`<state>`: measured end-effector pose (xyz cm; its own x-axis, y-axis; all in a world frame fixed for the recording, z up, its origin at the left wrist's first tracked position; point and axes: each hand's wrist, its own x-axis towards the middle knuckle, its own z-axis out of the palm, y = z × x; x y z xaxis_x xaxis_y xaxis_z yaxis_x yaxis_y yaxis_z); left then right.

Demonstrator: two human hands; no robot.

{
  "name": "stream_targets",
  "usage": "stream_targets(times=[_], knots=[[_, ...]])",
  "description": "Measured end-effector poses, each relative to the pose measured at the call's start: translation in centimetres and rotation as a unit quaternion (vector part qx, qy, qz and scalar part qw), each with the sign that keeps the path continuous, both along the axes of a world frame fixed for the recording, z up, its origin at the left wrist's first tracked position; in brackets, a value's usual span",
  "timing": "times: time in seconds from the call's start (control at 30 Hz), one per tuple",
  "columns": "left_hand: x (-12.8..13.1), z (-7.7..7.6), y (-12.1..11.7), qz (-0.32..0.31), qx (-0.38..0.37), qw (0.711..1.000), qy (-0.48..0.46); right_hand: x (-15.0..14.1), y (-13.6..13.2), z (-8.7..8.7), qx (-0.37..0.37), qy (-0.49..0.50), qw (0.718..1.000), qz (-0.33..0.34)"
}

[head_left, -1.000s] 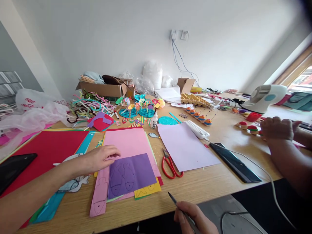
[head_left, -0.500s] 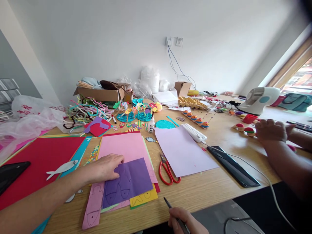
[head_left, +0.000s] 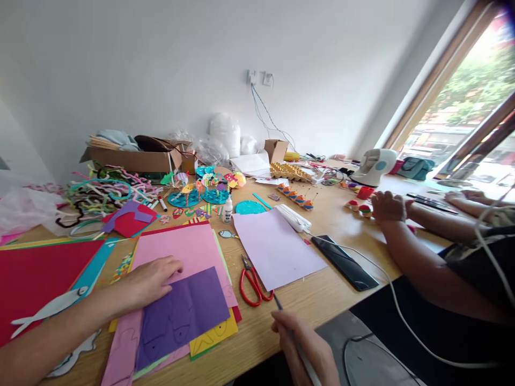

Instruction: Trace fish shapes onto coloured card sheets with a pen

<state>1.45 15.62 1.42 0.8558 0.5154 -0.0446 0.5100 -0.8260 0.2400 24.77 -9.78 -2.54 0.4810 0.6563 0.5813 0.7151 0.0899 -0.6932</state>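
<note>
Left hand [head_left: 155,279], thumb and fingers apart, rests on fish-outlined purple paper [head_left: 207,300]; right hand's [head_left: 309,338] fingers clamp a pen [head_left: 278,303].

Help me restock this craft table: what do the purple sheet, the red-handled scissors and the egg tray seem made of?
Purple sheet: matte paper or thin card, by its crease and drawn lines.
Scissors: grey, likely metal blades; smooth red handles, probably plastic, by their even colour.
Egg tray: dull tan, probably moulded pulp, by its bumpy rows; distance leaves this open.
</note>
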Motion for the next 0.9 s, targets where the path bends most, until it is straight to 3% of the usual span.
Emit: stream_targets(times=[0.13, 0.23, 0.3, 0.43, 0.67, 0.9], knots=[[1.1, 0.7, -0.6, -0.008, -0.006, 0.999, -0.049, 5.1, 1.0, 0.9, -0.093, -0.033, 0.994, -0.044], [2.9, 1.9, -2.0, 0.022, -0.127, 0.984, -0.125, 9.2, 2.3, 1.3, -0.094, -0.048, 0.988, -0.113], [4.4, 2.6, -2.9, 0.058, -0.252, 0.947, -0.190, 11.3, 3.3, 1.5, -0.108, -0.086, 0.983, -0.121], [7.7, 3.3, -3.3, 0.107, -0.469, 0.837, -0.261, 13.0, 5.3, 1.4, -0.191, -0.145, 0.961, -0.141], [13.9, 2.2, -0.2, 0.125, -0.506, 0.799, -0.300, 11.8, 5.7, 0.0, -0.230, -0.161, 0.952, -0.125], [18.8, 0.3, 3.0, 0.151, -0.502, 0.795, -0.305, 11.9, 5.6, 0.1, -0.267, -0.153, 0.943, -0.128]])
